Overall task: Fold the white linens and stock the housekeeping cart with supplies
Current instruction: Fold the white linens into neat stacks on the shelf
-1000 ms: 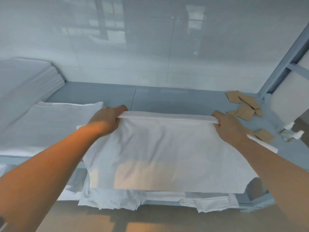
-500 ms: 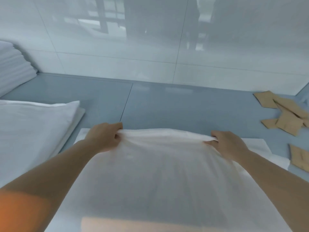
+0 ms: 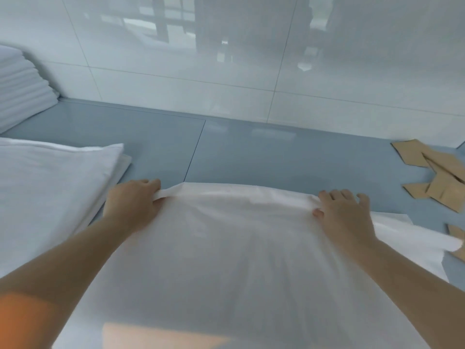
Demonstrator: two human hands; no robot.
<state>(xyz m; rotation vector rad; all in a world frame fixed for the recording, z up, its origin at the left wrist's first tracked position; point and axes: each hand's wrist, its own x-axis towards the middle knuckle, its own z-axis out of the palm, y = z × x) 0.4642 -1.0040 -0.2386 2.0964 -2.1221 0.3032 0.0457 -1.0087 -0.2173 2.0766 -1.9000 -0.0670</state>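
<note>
A white linen (image 3: 234, 250) lies spread over the blue-grey table (image 3: 276, 157) in front of me, its far edge folded over. My left hand (image 3: 132, 202) pinches the far left corner of that edge. At the far right corner, my right hand (image 3: 344, 212) rests with fingers spread on top and the thumb tucked against the cloth. A second layer of white cloth (image 3: 402, 233) shows under it on the right. The near part of the linen runs out of the bottom of the view.
A folded white linen pile (image 3: 50, 187) sits on the table at the left. A taller stack of white linens (image 3: 20, 84) stands against the tiled wall at the far left. Several brown paper packets (image 3: 435, 177) lie at the right edge.
Both hands carried the linen's edge forward and down onto the table. My view moved closer and lower. My right hand's fingers have spread flatter on the cloth.
</note>
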